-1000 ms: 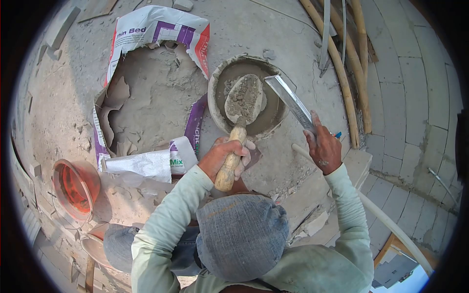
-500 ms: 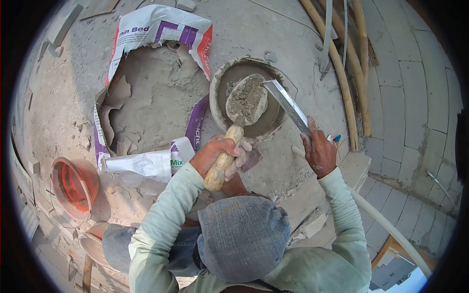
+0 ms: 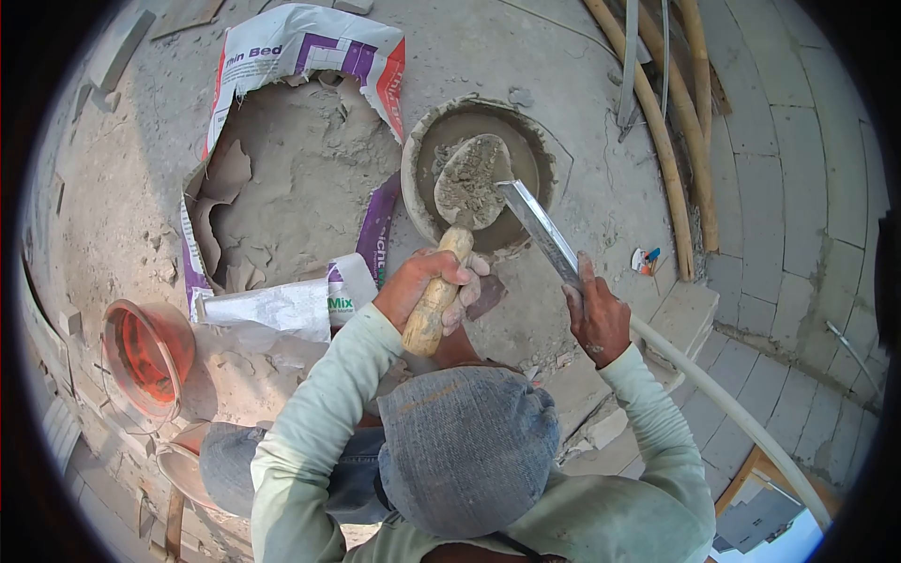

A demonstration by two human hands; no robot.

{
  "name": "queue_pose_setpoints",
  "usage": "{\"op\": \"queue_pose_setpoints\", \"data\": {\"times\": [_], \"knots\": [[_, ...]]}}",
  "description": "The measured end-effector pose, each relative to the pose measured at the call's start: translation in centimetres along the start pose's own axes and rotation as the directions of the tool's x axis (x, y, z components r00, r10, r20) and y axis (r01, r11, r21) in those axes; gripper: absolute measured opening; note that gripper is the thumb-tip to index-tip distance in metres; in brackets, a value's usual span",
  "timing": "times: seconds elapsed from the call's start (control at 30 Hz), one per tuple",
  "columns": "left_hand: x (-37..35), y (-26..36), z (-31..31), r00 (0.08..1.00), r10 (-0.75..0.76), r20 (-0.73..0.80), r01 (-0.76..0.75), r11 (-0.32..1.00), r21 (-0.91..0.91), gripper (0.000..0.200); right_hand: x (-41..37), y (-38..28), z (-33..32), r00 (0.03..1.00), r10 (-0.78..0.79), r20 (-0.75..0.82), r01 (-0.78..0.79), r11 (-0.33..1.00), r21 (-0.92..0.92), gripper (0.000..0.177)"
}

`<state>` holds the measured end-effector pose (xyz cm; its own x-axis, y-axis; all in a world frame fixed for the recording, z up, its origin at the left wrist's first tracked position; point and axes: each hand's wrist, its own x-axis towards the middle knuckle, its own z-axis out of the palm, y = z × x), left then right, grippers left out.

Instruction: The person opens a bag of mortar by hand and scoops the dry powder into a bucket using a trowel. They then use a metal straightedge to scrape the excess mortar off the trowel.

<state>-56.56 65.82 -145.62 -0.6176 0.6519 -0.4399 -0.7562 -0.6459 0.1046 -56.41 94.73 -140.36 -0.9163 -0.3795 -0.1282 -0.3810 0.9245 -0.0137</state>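
Note:
My left hand (image 3: 430, 294) is wrapped round the wooden handle (image 3: 437, 305) of a trowel. Its rounded blade (image 3: 474, 183), caked with grey mortar, lies over the round bucket (image 3: 409, 169) of wet mix. In my right hand (image 3: 601, 319) is a narrow metal strip (image 3: 544, 235), pinched at its lower end. The strip's far tip is at the right side of the trowel blade, apparently touching it. To the left of the bucket stands a torn paper bag (image 3: 352, 42) full of grey powder (image 3: 310, 178).
An orange bucket (image 3: 183, 338) stands at the left on the dusty floor. Bamboo poles (image 3: 657, 159) and metal lengths lie at the upper right. A pale hose (image 3: 732, 422) curves past my right arm. Pale blocks (image 3: 807, 235) cover the right side.
My right hand has moved left and down with the metal strip, whose tip has shifted lower along the trowel blade. The left hand still grips the trowel, slightly shifted.

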Motion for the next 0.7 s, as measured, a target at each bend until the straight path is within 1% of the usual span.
{"op": "queue_pose_setpoints", "data": {"times": [0.03, 0.1, 0.13, 0.23, 0.3, 0.33, 0.4, 0.53, 0.6, 0.67, 0.7], "knots": [[0.1, 0.0, 0.0, 1.000, 0.005, 0.003, -0.005, 1.000, -0.009, 0.035, 0.0, -0.4, -0.1, 1.000, -0.001, -0.002, 0.001, 1.000, 0.003, 0.058], [0.6, -0.3, 0.3, 1.000, 0.027, -0.010, -0.027, 1.000, -0.002, 0.036, 0.1, -1.2, -0.5, 0.995, 0.033, 0.090, -0.033, 0.999, -0.002, 0.061], [0.8, -0.4, 0.3, 0.999, 0.045, -0.023, -0.045, 0.999, 0.002, 0.037, 0.1, -1.3, -0.4, 0.996, 0.034, 0.087, -0.034, 0.999, -0.001, 0.061], [1.3, -0.5, 0.5, 0.999, 0.035, -0.022, -0.035, 0.999, 0.013, 0.037, -0.2, -1.1, -0.1, 0.998, 0.027, 0.059, -0.028, 0.999, 0.023, 0.061], [1.6, -0.6, 0.7, 0.999, 0.033, -0.037, -0.031, 0.999, 0.042, 0.036, -0.4, -0.8, 0.3, 1.000, -0.011, -0.014, 0.011, 1.000, 0.020, 0.057], [1.8, -0.6, 0.8, 0.998, 0.034, -0.052, -0.030, 0.997, 0.070, 0.035, -0.5, -0.9, 0.3, 1.000, -0.002, -0.019, 0.003, 1.000, 0.021, 0.057], [2.4, -0.7, 0.7, 0.998, 0.042, -0.042, -0.040, 0.997, 0.064, 0.035, -0.7, -1.3, 0.1, 0.999, 0.001, 0.033, -0.001, 1.000, -0.008, 0.057], [3.3, -0.8, 0.2, 0.998, 0.055, -0.032, -0.054, 0.998, 0.027, 0.034, -0.3, -1.6, -0.3, 0.997, 0.035, 0.068, -0.031, 0.998, -0.055, 0.057], [3.5, -0.5, 0.3, 0.998, 0.059, -0.032, -0.057, 0.996, 0.074, 0.034, -0.2, -1.3, -0.4, 0.995, 0.028, 0.100, -0.015, 0.992, -0.129, 0.064], [3.5, -0.5, 0.3, 0.997, 0.064, -0.034, -0.059, 0.992, 0.113, 0.034, -0.3, -1.4, -0.9, 0.995, 0.024, 0.095, -0.011, 0.991, -0.137, 0.062], [3.6, -0.5, 0.1, 0.997, 0.070, -0.043, -0.065, 0.993, 0.093, 0.035, -0.3, -1.5, -1.1, 0.995, 0.017, 0.095, -0.003, 0.989, -0.145, 0.060]]}}
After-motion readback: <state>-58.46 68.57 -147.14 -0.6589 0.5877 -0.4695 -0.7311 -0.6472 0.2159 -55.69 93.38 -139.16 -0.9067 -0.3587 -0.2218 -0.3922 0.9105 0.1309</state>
